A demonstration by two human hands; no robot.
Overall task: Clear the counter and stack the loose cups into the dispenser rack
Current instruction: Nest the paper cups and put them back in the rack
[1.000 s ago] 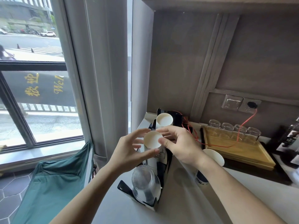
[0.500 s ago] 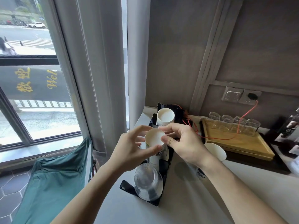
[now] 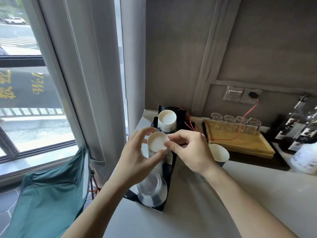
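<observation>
A black dispenser rack (image 3: 169, 170) stands at the counter's left edge. Its far slot holds a stack of white paper cups (image 3: 167, 121). In the near slot sits a stack of clear plastic cups (image 3: 151, 190). Over the middle slot both hands pinch the rim of one white paper cup (image 3: 157, 141), which tops another stack there. My left hand (image 3: 137, 162) grips it from the left and below. My right hand (image 3: 190, 150) holds it from the right. One loose paper cup (image 3: 219, 152) with a dark base stands upright on the counter, just right of my right wrist.
A wooden tray (image 3: 240, 143) with several upturned glasses sits at the back right, a red cable crossing it from a wall socket (image 3: 252, 96). Bottles (image 3: 298, 124) stand at the far right. A teal folding chair (image 3: 48, 194) is below the counter on the left, by the window.
Both hands stay on the middle paper cup and have barely shifted. The view has tilted and slid a little, showing more of the counter's right side.
</observation>
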